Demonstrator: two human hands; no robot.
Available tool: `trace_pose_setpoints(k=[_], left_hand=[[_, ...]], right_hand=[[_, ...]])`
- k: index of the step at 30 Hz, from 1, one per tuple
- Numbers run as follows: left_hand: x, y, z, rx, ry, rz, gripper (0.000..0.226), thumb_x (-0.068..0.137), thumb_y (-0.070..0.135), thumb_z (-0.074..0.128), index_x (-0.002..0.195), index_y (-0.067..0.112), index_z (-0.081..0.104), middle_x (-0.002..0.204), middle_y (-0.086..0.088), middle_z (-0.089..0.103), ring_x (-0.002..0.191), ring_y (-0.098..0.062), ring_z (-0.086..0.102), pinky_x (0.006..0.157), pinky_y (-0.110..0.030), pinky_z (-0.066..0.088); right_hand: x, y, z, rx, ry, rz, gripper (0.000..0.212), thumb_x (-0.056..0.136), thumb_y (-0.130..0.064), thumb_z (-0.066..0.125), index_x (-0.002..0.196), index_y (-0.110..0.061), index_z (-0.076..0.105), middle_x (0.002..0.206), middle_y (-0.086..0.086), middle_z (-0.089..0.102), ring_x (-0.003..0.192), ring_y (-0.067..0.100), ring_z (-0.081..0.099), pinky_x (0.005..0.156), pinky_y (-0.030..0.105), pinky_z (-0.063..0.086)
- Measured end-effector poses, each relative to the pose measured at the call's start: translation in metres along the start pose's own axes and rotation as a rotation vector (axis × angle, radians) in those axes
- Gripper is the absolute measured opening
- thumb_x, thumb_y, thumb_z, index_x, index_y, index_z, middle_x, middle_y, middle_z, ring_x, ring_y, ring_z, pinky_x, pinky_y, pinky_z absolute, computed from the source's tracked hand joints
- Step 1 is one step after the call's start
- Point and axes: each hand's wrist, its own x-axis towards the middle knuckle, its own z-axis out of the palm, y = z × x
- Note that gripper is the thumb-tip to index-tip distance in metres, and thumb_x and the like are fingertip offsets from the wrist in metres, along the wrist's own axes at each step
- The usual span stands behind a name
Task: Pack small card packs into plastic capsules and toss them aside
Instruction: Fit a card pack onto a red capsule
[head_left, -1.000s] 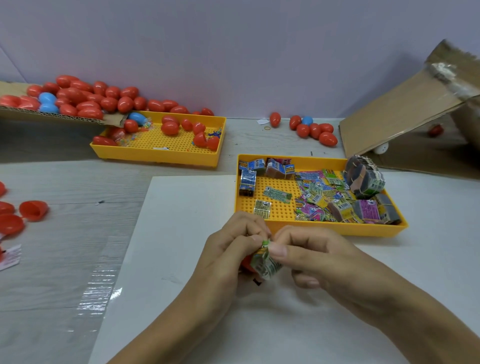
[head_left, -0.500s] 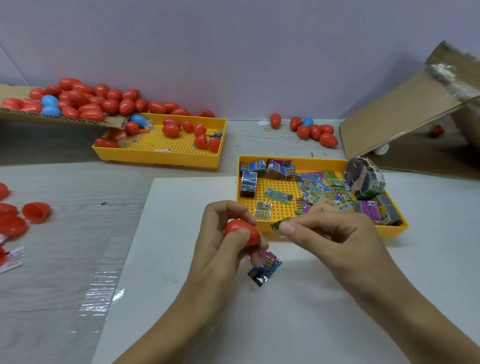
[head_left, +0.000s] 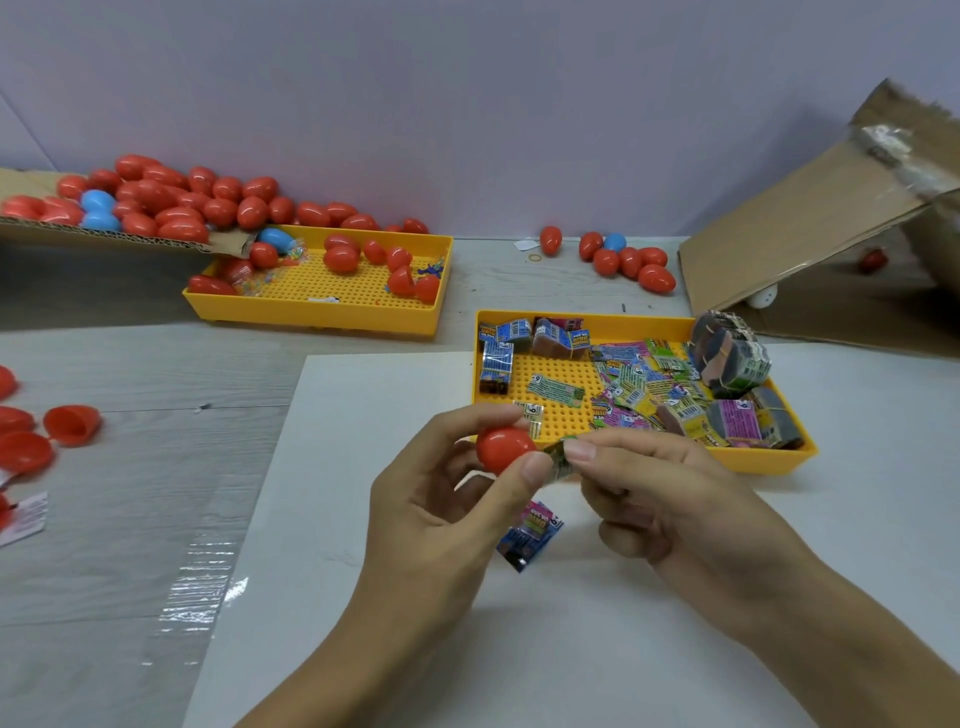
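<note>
Pinching a red capsule half (head_left: 503, 448), the left hand (head_left: 441, 512) is facing it toward three o'clock; the right hand (head_left: 670, 501) is pinching a folded card pack (head_left: 560, 457) lengthwise toward nine o'clock, touching the capsule.

The open end of the red capsule half (head_left: 503, 448) is hidden behind the left hand's thumb (head_left: 535, 470), so its contents cannot be told. Only a green edge of the card pack (head_left: 558, 460) is seen between the right hand's fingers (head_left: 587, 450). The blue pack (head_left: 529, 535) on the white sheet (head_left: 322, 519) is partly covered by the left hand (head_left: 436, 514). The cardboard box (head_left: 810, 218) at the worktop's far right corner is cut off by the picture's edge.
</note>
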Motion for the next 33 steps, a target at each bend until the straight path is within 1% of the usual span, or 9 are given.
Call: trace_pose_setpoints(k=[6,11,14,17,19,23,26,30,33], left_hand=[[-0.0013,-0.0062,-0.0016,0.001,-0.029,-0.022,0.036,0.077,0.006,0.071,0.105,0.028,0.071,0.095,0.002,0.073,0.089,-0.013,0.070,0.075,-0.023,0.057],[-0.0013,-0.0065,-0.0040,0.087,-0.051,0.001,0.033,0.079,0.011,0.072,0.104,0.031,0.071,0.097,0.004,0.073,0.093,-0.020,0.070,0.077,-0.028,0.059],[-0.0014,-0.0059,-0.0033,0.061,-0.047,-0.008,0.032,0.076,0.019,0.077,0.103,0.033,0.071,0.100,0.005,0.074,0.096,-0.019,0.071,0.078,-0.026,0.059],[-0.0018,-0.0055,-0.0034,0.042,-0.040,0.002,0.029,0.074,0.027,0.075,0.102,0.036,0.072,0.100,0.004,0.074,0.097,-0.019,0.071,0.078,-0.024,0.058],[-0.0021,-0.0052,-0.0036,0.023,-0.034,0.001,0.029,0.074,0.027,0.075,0.102,0.035,0.072,0.100,0.003,0.074,0.096,-0.019,0.071,0.077,-0.024,0.058],[-0.0023,-0.0052,-0.0030,0.007,-0.033,0.000,0.030,0.075,0.017,0.078,0.101,0.032,0.073,0.099,0.002,0.074,0.093,-0.018,0.072,0.076,-0.023,0.058],[-0.0021,-0.0064,-0.0028,0.017,-0.029,-0.010,0.032,0.077,0.008,0.074,0.099,0.031,0.073,0.097,0.002,0.074,0.092,-0.020,0.072,0.075,-0.024,0.059],[-0.0026,-0.0078,-0.0030,0.023,-0.034,-0.011,0.031,0.077,0.008,0.073,0.100,0.029,0.072,0.096,0.000,0.074,0.092,-0.023,0.072,0.075,-0.026,0.059],[-0.0032,-0.0088,-0.0030,0.028,-0.049,-0.013,0.029,0.077,0.011,0.076,0.101,0.026,0.072,0.094,0.001,0.074,0.092,-0.022,0.072,0.076,-0.028,0.059]], right_hand=[[-0.0024,-0.0025,0.0061,0.083,-0.045,0.002,0.009,0.068,-0.030,0.079,0.063,-0.024,0.074,0.065,0.002,0.021,0.058,0.015,0.015,0.044,0.022,0.013],[-0.0011,0.0010,0.0058,0.067,-0.006,-0.011,0.012,0.064,-0.028,0.086,0.068,-0.022,0.077,0.063,0.003,0.020,0.054,0.013,0.017,0.040,0.018,0.020],[0.0014,0.0038,0.0046,-0.008,0.090,-0.109,0.024,0.063,-0.037,0.076,0.078,-0.018,0.080,0.059,0.004,0.021,0.050,0.013,0.019,0.039,0.018,0.023],[0.0012,0.0033,0.0037,-0.111,0.170,-0.254,0.021,0.065,-0.034,0.076,0.078,-0.018,0.081,0.047,-0.010,0.043,0.041,0.005,0.033,0.040,0.012,0.030],[0.0007,0.0028,0.0037,-0.150,0.205,-0.331,0.017,0.065,-0.030,0.076,0.076,-0.018,0.081,0.050,-0.010,0.055,0.042,0.001,0.047,0.043,0.008,0.037],[0.0014,0.0045,0.0015,-0.132,0.199,-0.287,0.026,0.058,-0.036,0.079,0.076,-0.017,0.080,0.053,0.003,0.036,0.044,0.007,0.032,0.042,0.011,0.032],[0.0008,0.0040,0.0032,-0.058,0.136,-0.193,0.026,0.058,-0.035,0.079,0.075,-0.016,0.080,0.050,-0.005,0.034,0.046,0.010,0.024,0.040,0.018,0.024],[-0.0002,0.0046,0.0040,-0.009,0.088,-0.129,0.024,0.060,-0.035,0.077,0.075,-0.016,0.079,0.054,-0.003,0.027,0.049,0.011,0.021,0.040,0.018,0.023],[0.0011,0.0055,0.0044,-0.029,0.088,-0.125,0.026,0.061,-0.037,0.077,0.077,-0.017,0.080,0.052,-0.004,0.031,0.049,0.010,0.023,0.040,0.018,0.024]])
